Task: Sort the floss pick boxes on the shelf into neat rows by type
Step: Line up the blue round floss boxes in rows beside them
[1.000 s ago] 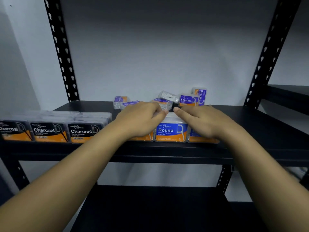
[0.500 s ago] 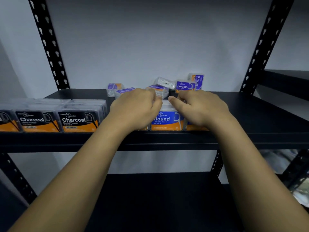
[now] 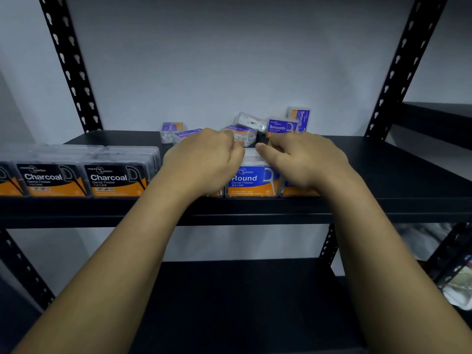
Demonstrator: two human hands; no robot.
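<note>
Three blue-and-orange Round boxes stand in a row at the front edge of the black shelf (image 3: 383, 175); the middle Round box (image 3: 251, 181) shows its full label. My left hand (image 3: 204, 159) lies over the left box of that row with its fingers curled down behind it. My right hand (image 3: 304, 159) covers the right box, thumb on the middle box's top and fingers curled behind. Black-and-orange Charcoal boxes (image 3: 115, 178) form neat rows at the left. Purple Smooth boxes (image 3: 281, 127) lie in a loose pile at the back.
Black perforated uprights (image 3: 74, 72) (image 3: 406, 62) frame the shelf against a grey wall. A lower shelf (image 3: 242, 302) lies beneath my arms. Another shelf unit (image 3: 439, 118) stands at the right, with crumpled bags (image 3: 457, 284) below it.
Both hands have slid a little farther back over the Round boxes, and their fingers have curled more. The boxes have stayed where they were.
</note>
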